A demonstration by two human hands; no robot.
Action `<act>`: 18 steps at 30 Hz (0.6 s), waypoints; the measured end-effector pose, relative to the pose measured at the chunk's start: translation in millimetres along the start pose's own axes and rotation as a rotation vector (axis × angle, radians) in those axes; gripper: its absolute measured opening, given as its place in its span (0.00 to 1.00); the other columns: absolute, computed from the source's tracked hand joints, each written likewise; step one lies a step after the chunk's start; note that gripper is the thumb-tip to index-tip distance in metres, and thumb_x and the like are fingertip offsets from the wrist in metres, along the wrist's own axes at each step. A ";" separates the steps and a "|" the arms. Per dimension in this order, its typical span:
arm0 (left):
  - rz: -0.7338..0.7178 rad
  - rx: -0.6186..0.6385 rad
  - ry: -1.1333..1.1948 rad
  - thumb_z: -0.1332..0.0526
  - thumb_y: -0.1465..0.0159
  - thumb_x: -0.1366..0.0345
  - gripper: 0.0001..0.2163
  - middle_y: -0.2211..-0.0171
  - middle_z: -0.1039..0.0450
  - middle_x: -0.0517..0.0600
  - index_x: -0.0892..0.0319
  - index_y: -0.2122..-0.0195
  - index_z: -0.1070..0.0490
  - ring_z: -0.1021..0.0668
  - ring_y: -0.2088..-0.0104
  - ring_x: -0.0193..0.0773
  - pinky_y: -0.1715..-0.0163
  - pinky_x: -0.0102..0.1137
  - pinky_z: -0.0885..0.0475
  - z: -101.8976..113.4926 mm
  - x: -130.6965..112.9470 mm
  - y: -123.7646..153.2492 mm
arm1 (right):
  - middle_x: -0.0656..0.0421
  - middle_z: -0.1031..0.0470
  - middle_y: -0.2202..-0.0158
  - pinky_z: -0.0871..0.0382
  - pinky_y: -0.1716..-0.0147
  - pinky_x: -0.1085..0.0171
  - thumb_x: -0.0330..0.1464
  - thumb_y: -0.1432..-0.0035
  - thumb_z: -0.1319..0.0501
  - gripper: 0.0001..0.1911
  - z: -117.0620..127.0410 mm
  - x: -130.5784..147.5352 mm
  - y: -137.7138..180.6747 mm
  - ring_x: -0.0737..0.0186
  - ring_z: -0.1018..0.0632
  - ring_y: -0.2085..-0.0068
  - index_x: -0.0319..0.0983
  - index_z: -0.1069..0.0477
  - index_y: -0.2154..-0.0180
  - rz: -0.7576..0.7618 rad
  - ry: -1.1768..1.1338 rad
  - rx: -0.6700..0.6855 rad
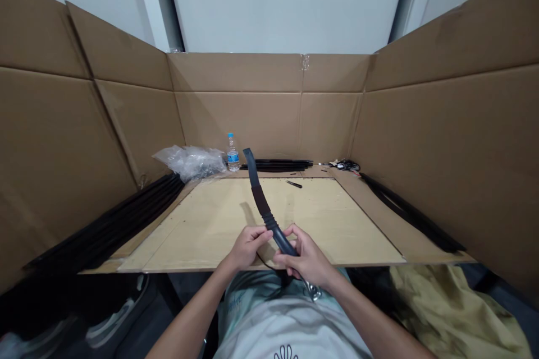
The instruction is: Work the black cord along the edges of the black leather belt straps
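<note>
A long, curved black piece (261,202) rises away from me, tilted up and to the left over the board. Its far end is flat and strap-like, its middle is dark brown-black, and a ribbed part leads into a smooth, thicker grip. My left hand (250,245) pinches it just below the ribs, thumb on top. Around the lower grip, the fingers of my right hand (306,255) are closed. Beneath my right hand a shiny metal or clear part (312,290) shows, though its link to the piece is hidden. A thin black cord (264,262) droops between my hands.
The pale board (202,224) lies on the table, bearing a small knife-like tool (294,184). Black strips lie left (122,219), right (412,213) and at the back (282,166). A plastic bag (191,161), water bottle (233,156) and tangled wires (345,165) stand near the cardboard walls (236,118).
</note>
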State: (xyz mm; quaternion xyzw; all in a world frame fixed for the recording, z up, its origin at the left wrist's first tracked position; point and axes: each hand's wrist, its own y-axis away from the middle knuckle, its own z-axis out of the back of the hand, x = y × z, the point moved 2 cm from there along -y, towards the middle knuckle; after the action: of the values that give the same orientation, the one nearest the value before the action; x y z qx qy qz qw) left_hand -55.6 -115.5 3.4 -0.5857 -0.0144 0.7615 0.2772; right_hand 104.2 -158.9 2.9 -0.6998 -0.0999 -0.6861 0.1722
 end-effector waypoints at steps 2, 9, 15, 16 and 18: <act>-0.006 -0.025 -0.001 0.44 0.42 0.47 0.22 0.83 0.50 0.42 0.60 0.83 0.41 0.44 0.79 0.30 0.79 0.27 0.48 0.6 0.8 -0.3 | 0.65 0.26 0.76 0.45 0.88 0.73 0.46 0.54 0.32 0.25 1.1 1.5 -0.9 0.74 0.35 0.85 0.42 0.42 0.63 0.025 -0.026 -0.026; -0.015 -0.044 0.011 0.42 0.45 0.44 0.23 0.82 0.43 0.43 0.62 0.80 0.34 0.40 0.79 0.31 0.79 0.26 0.45 0.5 5.4 -2.8 | 0.62 0.26 0.73 0.38 0.77 0.70 0.45 0.59 0.29 0.26 1.4 8.4 1.8 0.71 0.30 0.76 0.39 0.31 0.60 -0.076 -0.241 -0.071; -0.016 -0.033 0.013 0.41 0.45 0.44 0.23 0.82 0.38 0.45 0.63 0.79 0.31 0.36 0.78 0.33 0.77 0.27 0.41 0.4 8.7 -2.4 | 0.65 0.30 0.75 0.36 0.77 0.69 0.37 0.64 0.25 0.21 -3.4 0.8 0.8 0.71 0.31 0.76 0.37 0.29 0.68 -0.004 -0.215 -0.084; -0.017 -0.028 0.014 0.41 0.45 0.44 0.23 0.82 0.38 0.45 0.63 0.79 0.31 0.36 0.78 0.33 0.77 0.27 0.40 0.2 8.4 -1.9 | 0.65 0.30 0.76 0.35 0.78 0.69 0.37 0.64 0.26 0.20 -3.9 -0.2 0.5 0.71 0.31 0.77 0.37 0.31 0.70 0.003 -0.200 -0.080; -0.017 -0.012 0.016 0.41 0.44 0.44 0.23 0.83 0.38 0.45 0.63 0.80 0.31 0.36 0.78 0.33 0.77 0.28 0.41 -0.2 7.1 -0.7 | 0.66 0.30 0.77 0.35 0.80 0.69 0.38 0.64 0.26 0.23 -4.4 -1.2 0.7 0.69 0.28 0.78 0.39 0.35 0.70 -0.010 -0.185 -0.077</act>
State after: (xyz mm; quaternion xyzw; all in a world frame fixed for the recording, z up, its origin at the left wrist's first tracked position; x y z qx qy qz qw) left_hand -56.3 -111.9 -2.7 -0.5934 -0.0218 0.7542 0.2803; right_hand 100.4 -161.1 1.6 -0.7658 -0.0924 -0.6226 0.1319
